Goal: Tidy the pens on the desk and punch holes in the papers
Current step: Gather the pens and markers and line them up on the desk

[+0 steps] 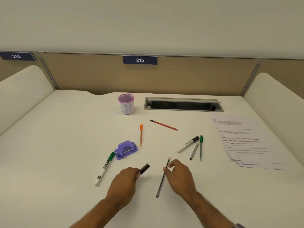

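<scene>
Left hand [125,178] curled in a closed grip around a dark-capped marker [144,168], cap end poking out toward the far side, near the front of the white counter [65,129]. Right hand [179,175] pinching a long dark grey pencil [162,178] between thumb and fingertips, pencil tilted, lower end at or near the counter. Just left of the left hand, a white marker with green cap [104,169] lying diagonal; beside its cap, a small purple plastic hole punch [125,149]. Beyond the punch, a slim orange pen [141,134] and a red pencil with black end [163,125], apart from each other. To the right, clustered close: a white marker with dark cap [188,144], a short grey pencil [194,151], a thin green pen [201,148]. Further right, a fanned stack of printed white papers [246,140]. At the back, a pink mesh pen cup wrapped in white paper [126,104], next to a grey open cable hatch [183,104]. Navy number plate reading 215 [140,60] on the beige partition [82,74].
</scene>
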